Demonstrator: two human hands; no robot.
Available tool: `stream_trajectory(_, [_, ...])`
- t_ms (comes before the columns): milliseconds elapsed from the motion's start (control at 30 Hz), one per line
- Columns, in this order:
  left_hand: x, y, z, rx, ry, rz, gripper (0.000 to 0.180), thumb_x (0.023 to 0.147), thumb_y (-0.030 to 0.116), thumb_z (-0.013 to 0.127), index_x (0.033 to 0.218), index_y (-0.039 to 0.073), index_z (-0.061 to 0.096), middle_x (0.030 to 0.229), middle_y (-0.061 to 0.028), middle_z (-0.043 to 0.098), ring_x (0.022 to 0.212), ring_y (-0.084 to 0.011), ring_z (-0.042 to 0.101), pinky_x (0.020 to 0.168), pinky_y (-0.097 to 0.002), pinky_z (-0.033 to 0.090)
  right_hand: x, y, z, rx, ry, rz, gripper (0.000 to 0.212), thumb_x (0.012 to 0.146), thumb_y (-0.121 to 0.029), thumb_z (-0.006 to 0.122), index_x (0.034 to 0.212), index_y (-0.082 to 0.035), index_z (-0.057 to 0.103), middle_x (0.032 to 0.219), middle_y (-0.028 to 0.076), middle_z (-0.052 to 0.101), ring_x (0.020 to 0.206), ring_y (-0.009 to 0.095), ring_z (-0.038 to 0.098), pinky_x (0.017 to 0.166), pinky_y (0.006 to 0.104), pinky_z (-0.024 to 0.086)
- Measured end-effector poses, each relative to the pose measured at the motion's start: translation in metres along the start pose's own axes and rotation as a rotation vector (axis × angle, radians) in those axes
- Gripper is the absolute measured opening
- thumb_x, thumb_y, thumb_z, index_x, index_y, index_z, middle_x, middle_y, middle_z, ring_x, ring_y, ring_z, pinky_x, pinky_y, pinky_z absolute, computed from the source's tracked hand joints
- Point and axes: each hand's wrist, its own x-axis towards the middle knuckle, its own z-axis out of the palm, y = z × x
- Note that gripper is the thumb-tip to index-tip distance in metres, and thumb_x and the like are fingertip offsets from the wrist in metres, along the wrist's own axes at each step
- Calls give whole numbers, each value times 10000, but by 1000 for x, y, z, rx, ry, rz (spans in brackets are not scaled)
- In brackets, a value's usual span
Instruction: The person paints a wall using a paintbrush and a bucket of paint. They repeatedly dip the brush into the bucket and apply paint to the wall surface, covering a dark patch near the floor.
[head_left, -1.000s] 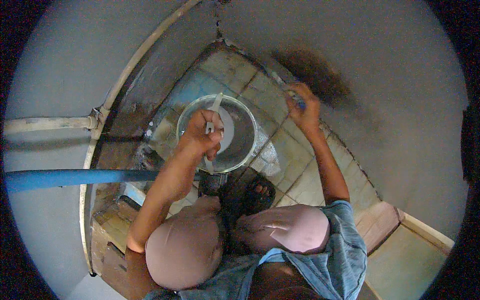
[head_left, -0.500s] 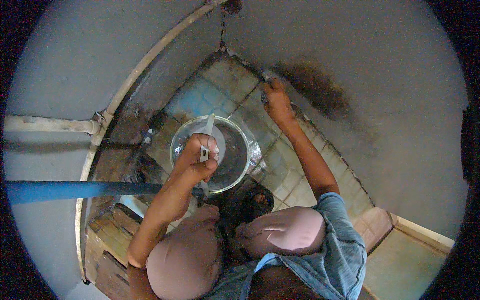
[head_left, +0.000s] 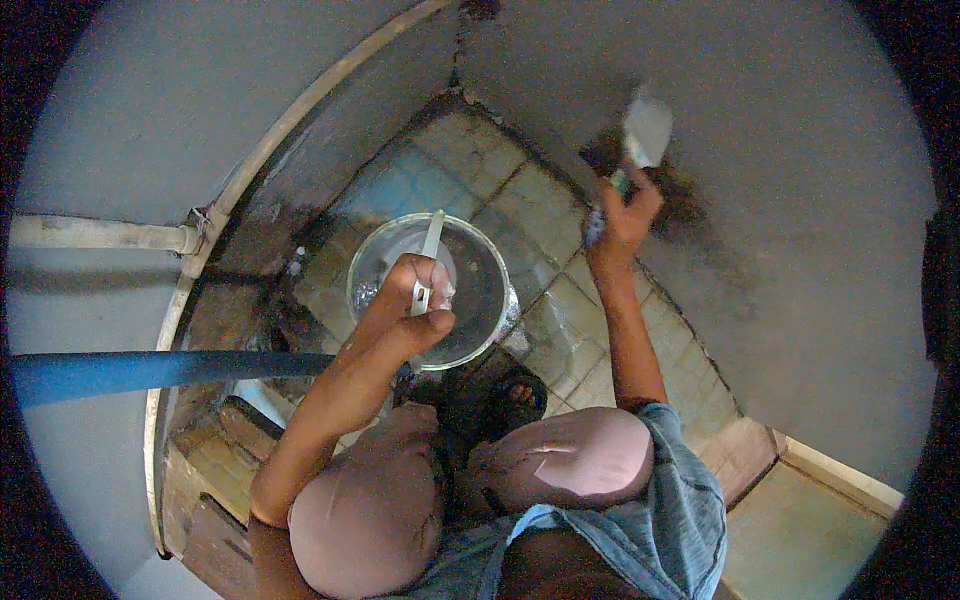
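My left hand [head_left: 415,305] is closed around a flat white strip [head_left: 434,232] with a small slot, above the mouth of a round clear bucket [head_left: 503,290]. The strip's far end lies at the bucket's rim; I cannot tell whether it is the bucket's handle. White smears show on the fingers, and something pale and round sits below them. Farther right, my right hand [head_left: 628,215] grips a putty knife [head_left: 648,128] with a broad pale blade, blurred by motion. Its blade is over the grey wall [head_left: 790,170], by a dark stained patch [head_left: 690,205].
A blue pipe or pole [head_left: 170,375] comes in from the left behind my left forearm. White pipes [head_left: 100,235] run along the left wall. Worn tiles [head_left: 480,150] cover the floor. My sandalled foot [head_left: 518,395] is near the bucket. A pale panel [head_left: 810,530] lies at lower right.
My right hand has moved right and up from the wall's base, and the putty knife's blade now shows. My left hand and the bucket appear slightly shifted in view.
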Motion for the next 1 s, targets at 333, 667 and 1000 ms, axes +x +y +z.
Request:
stream_trajectory(333, [1, 19, 0, -96, -54, -154, 299, 810, 229, 587, 1080, 185, 465, 960, 16, 443, 844, -106, 420, 723, -279, 344, -78, 4, 95, 77, -563, 29, 576, 628, -19, 754, 1166, -136, 587, 1319, 238, 450, 1077, 436, 548, 803, 456, 512])
stream_trajectory(667, [-5, 19, -16, -104, -69, -238, 287, 805, 159, 579, 1062, 189, 455, 979, 16, 441, 888, -97, 413, 765, -266, 343, 30, -27, 16, 125, -216, 19, 509, 591, 59, 716, 1068, -78, 602, 1238, 192, 534, 1083, 410, 569, 833, 434, 509])
stream_trajectory(1000, [-6, 21, -10, -119, -62, -140, 328, 785, 227, 611, 1079, 198, 468, 986, 12, 455, 892, -103, 432, 768, -275, 347, -43, -7, 88, 193, -519, 64, 507, 566, 68, 698, 1041, -68, 588, 1183, 170, 556, 1006, 402, 581, 806, 460, 497])
